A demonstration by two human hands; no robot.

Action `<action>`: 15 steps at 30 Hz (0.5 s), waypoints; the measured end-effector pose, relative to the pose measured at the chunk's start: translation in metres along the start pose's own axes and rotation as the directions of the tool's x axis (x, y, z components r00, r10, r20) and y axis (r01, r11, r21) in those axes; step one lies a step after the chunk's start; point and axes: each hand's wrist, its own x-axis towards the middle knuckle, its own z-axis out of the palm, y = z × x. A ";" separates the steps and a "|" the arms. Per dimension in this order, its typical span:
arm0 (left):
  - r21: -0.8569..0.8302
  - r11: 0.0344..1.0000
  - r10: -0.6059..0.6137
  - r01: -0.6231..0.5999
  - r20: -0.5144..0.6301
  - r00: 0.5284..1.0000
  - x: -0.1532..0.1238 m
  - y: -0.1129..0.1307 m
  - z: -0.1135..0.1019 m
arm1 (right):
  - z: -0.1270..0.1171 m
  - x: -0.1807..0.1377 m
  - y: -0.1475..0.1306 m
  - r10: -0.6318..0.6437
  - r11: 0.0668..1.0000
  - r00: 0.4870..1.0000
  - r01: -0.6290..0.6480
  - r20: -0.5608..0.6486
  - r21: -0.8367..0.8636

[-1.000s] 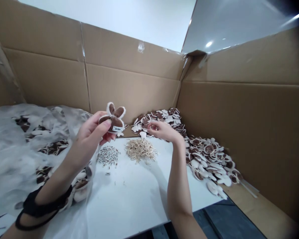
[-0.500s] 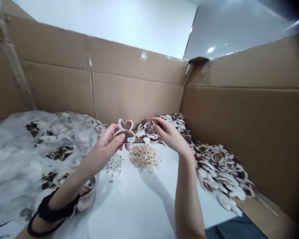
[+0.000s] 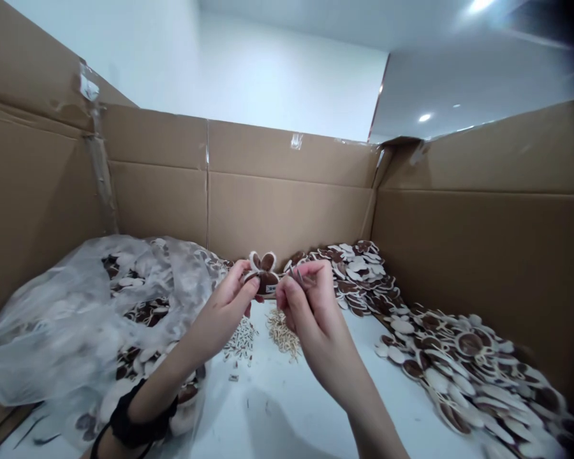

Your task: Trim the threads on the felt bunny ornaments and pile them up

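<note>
My left hand point(image 3: 227, 306) pinches a small brown and white plush piece point(image 3: 264, 273) shaped like a rabbit head with two ears, held above the white table point(image 3: 287, 408). My right hand point(image 3: 306, 303) is right beside it, fingers curled and pinched on something small that I cannot make out. The two hands almost touch. Below them lie a small heap of pale thin sticks point(image 3: 283, 331) and a heap of little dark and white bits point(image 3: 239, 344). A black band point(image 3: 134, 424) circles my left wrist.
A clear plastic bag point(image 3: 76, 319) with several more plush pieces fills the left side. Finished-looking brown and white pieces point(image 3: 459, 357) lie spread along the back and right. Tall cardboard walls point(image 3: 287, 204) enclose the table on three sides.
My right hand has come left and closed beside the plush piece. My left hand has lowered it a little. The camera has tilted up, showing more wall and ceiling.
</note>
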 end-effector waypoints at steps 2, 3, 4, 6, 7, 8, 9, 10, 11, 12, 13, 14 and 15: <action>0.028 0.999 0.020 -0.019 -0.050 0.999 -0.001 0.001 0.001 | 0.003 0.000 0.000 0.029 0.999 0.999 -0.028 0.028 -0.037; 0.031 0.999 0.036 -0.033 -0.074 0.997 -0.002 0.001 0.001 | 0.004 0.000 0.000 0.034 0.997 0.998 -0.030 0.047 -0.067; 0.027 0.998 0.050 -0.048 -0.089 0.995 -0.002 0.002 0.002 | 0.005 0.001 0.000 0.029 0.995 0.998 -0.022 0.062 -0.101; 0.007 0.998 0.070 -0.070 -0.098 0.993 -0.004 0.002 0.003 | 0.008 0.002 0.000 -0.004 0.987 0.998 0.014 0.063 -0.159; -0.004 0.997 0.079 -0.080 -0.100 0.992 -0.005 0.002 0.003 | 0.010 0.003 0.000 -0.023 0.983 0.998 0.033 0.056 -0.182; -0.011 0.996 0.088 -0.090 -0.105 0.991 -0.006 0.002 0.003 | 0.011 0.004 0.000 -0.042 0.979 0.998 0.050 0.047 -0.197; -0.012 0.995 0.094 -0.096 -0.113 0.989 -0.006 0.002 0.003 | 0.013 0.004 0.001 -0.057 0.979 0.998 0.063 0.036 -0.196; -0.007 0.995 0.099 -0.101 -0.122 0.988 -0.007 0.003 0.004 | 0.013 0.005 0.002 -0.067 0.982 0.998 0.070 0.021 -0.177; 0.003 0.995 0.104 -0.105 -0.130 0.986 -0.008 0.003 0.004 | 0.014 0.006 0.003 -0.076 0.986 0.997 0.076 0.000 -0.145; 0.018 0.994 0.112 -0.111 -0.133 0.985 -0.009 0.003 0.004 | 0.014 0.006 0.005 -0.085 0.990 0.996 0.081 -0.031 -0.114; 0.041 0.992 0.124 -0.120 -0.135 0.983 -0.009 0.004 0.004 | 0.015 0.008 0.007 -0.090 0.992 0.994 0.084 -0.065 -0.095; 0.066 0.989 0.141 -0.133 -0.135 0.981 -0.010 0.004 0.005 | 0.015 0.009 0.009 -0.091 0.992 0.991 0.082 -0.098 -0.098; 0.092 0.985 0.161 -0.149 -0.134 0.978 -0.011 0.004 0.006 | 0.015 0.011 0.011 -0.094 0.990 0.988 0.079 -0.123 -0.118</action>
